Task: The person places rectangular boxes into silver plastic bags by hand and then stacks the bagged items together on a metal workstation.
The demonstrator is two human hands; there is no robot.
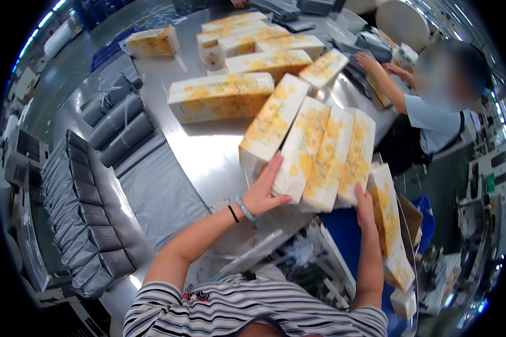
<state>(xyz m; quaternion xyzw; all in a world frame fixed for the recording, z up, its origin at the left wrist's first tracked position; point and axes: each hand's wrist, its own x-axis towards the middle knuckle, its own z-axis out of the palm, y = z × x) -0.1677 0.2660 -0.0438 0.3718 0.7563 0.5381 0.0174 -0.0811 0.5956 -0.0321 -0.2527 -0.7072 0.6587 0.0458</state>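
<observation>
My left hand [262, 191] grips the near left end of a row of long white-and-yellow floral tissue packs [330, 153], its thumb lying along the front. At the row's near right end, my right hand [364, 209] presses its fingers against the last pack. Three packs sit side by side between my hands, slanting away from me. Another tissue pack [272, 119] stands just left of them, close to my left fingertips. The undersides of the held packs are hidden.
More tissue packs [219, 96] spread over the metal table [188, 149]. Grey plastic bags [157, 185] lie flat, rolled and bundled at the left. On my right, several packs [385, 210] stand by a blue surface [343, 230]. A co-worker [436, 123] reaches over the far right side.
</observation>
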